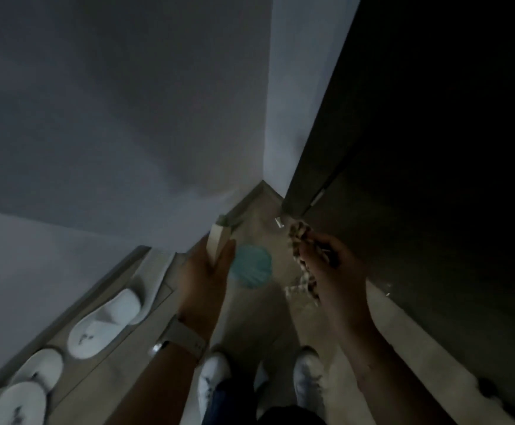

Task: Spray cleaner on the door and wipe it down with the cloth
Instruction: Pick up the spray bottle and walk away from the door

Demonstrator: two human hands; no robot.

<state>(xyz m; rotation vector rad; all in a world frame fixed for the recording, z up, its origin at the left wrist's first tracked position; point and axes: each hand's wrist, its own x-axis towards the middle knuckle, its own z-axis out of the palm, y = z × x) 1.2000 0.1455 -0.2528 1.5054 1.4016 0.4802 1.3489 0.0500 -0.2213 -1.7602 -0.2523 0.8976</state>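
Observation:
The dark door [418,142] fills the right side, seen from above in dim light. My right hand [329,265] grips a patterned cloth [300,240] close to the door's lower edge, and part of the cloth hangs below the hand. My left hand [207,271] holds the spray bottle [219,237], whose pale head points up toward the corner. Its teal body [251,269] shows below my fingers. A watch with a light strap sits on my left wrist.
White walls [127,118] meet in a corner ahead. White slippers [106,323] lie along the left wall on the pale floor [265,320]. My own white shoes [213,381] stand at the bottom centre.

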